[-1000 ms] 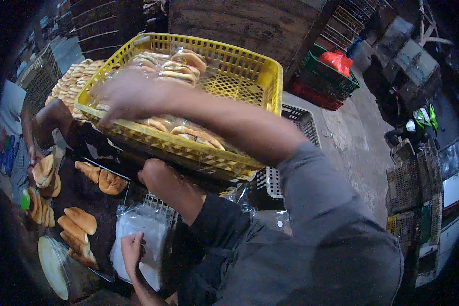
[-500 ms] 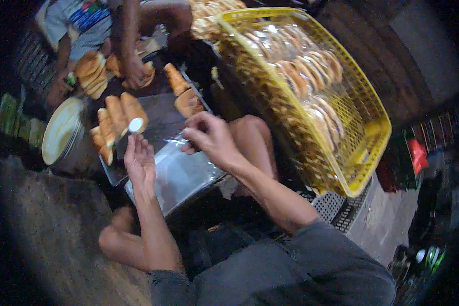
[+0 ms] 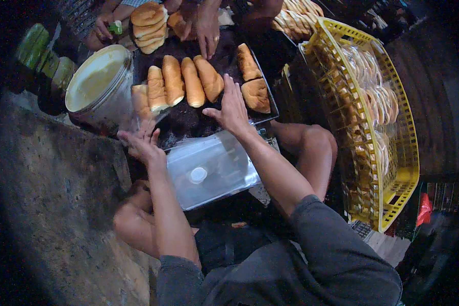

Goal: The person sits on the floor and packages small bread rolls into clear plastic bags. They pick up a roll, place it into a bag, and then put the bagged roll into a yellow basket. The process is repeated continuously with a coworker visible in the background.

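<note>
Bread rolls point(image 3: 192, 81) in a row, ungripped.
Right hand point(image 3: 233, 108) flat, just beside rightmost roll point(image 3: 208, 79); left hand point(image 3: 144, 144) spread, blurred, near leftmost, contact unclear from here. Row sits on dark tray point(image 3: 229, 46) beyond plastic bags point(image 3: 209, 155).

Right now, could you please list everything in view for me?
Bread rolls: five, golden, row on tray
Bread pieces: two, brown, tray's right side
Stacked buns: several, golden, tray's far left
Tray: one, dark, beyond lap
Tub: one, off-white, left of tray
Plastic sheets: one stack, clear, lap
Round patch: one, white, on sheets
Crate: one, yellow, right
Wrapped buns: many, brown, in crate
Loose buns: many, golden, far side
Red object: one, red, far right
Green objects: several, green, far left
Co-worker's hands: two, bare, far side
Left hand: one, bare, by leftmost roll
Right hand: one, bare, by rightmost roll
</note>
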Tool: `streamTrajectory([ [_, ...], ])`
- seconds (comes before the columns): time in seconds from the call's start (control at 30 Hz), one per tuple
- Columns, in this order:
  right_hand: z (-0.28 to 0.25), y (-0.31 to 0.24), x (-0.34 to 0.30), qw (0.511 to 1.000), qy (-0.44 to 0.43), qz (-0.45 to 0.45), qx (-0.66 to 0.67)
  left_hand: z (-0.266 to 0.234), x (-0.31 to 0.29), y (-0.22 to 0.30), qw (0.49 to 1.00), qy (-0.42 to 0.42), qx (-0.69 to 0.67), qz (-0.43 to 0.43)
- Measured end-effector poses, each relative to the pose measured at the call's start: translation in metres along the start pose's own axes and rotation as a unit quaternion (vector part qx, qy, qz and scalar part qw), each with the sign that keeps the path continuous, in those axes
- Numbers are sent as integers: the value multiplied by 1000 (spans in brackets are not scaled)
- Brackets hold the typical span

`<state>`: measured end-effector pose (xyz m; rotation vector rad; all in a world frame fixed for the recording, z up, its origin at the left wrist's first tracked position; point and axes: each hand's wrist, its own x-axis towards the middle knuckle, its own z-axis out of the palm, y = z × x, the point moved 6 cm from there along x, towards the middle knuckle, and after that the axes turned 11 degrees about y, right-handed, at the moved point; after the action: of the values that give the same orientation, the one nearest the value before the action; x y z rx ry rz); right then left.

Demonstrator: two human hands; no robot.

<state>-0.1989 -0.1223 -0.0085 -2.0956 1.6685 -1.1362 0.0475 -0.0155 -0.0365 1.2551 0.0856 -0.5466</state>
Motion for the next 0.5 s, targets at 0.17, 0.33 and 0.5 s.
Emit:
streamTrajectory([
  [0.17, 12, 37, 40, 992, -10, -87, -86, 45, -17, 0, 994, -71, 69, 54],
  [0.33, -94, 35, 46, 968, -81, 150, 184, 38, -2, 19, 984, -48, 124, 120],
  [0.5, -192, 29, 34, 867, -76, 242, 428, 62, -30, 24, 970, -113, 157, 147],
])
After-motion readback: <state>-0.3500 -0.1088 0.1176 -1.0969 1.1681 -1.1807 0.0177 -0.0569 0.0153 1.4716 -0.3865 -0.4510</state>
